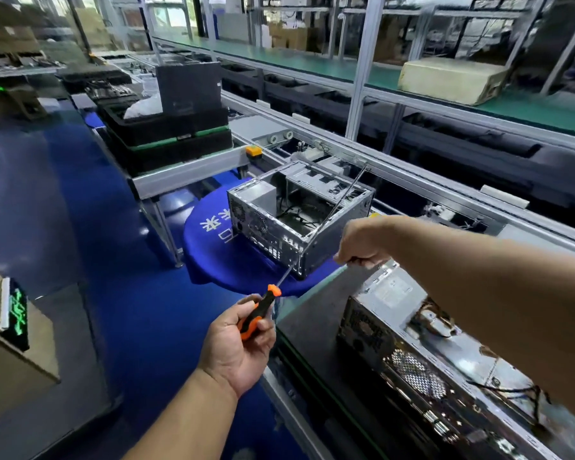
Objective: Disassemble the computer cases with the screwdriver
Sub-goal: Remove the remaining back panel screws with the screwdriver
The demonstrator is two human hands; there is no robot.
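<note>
An open grey computer case (279,224) sits on a round blue-covered stand (213,257), its top side off and cables showing inside. My left hand (243,343) grips the orange-and-black screwdriver (259,313). The shaft points up and right, and its tip is at the case's near upper corner. My right hand (362,244) grips a thin dark edge at the case's near right side. It looks like a thin side panel (339,200) seen edge-on, slanting across the opening. A second computer case (412,360) lies on the black mat at lower right, under my right forearm.
A conveyor line (412,180) with aluminium rails runs behind the case. Stacked black trays (166,134) stand on a bench at the back left, with an orange button (253,151) beside them. A beige box (452,79) sits on the green upper shelf. The floor is blue.
</note>
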